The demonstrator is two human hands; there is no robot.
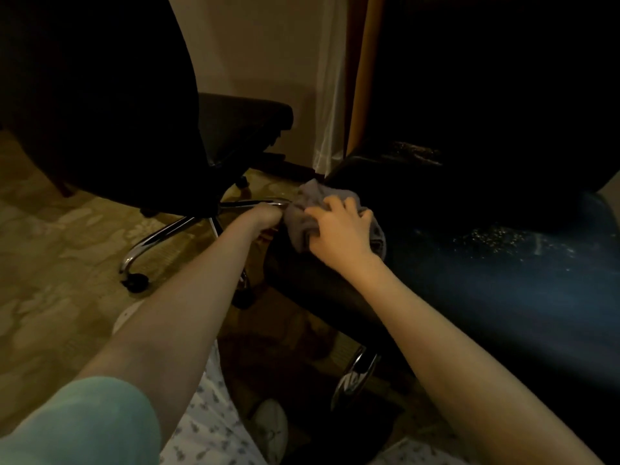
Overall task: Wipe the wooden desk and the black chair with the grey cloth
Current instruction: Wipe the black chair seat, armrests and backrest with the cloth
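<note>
Grey cloth [303,213] at mid-frame, gripped by the right hand [339,226] on the chair [469,263] seat's corner. Left hand [265,214] curls at the seat edge; too dim to tell if it grips anything. Chair wiping looks under way; desk unseen.

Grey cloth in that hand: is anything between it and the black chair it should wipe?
Nothing visible does. The crumpled grey cloth lies on the shiny black leather chair, gripped by the right hand. The left hand sits beside it, not between.
</note>
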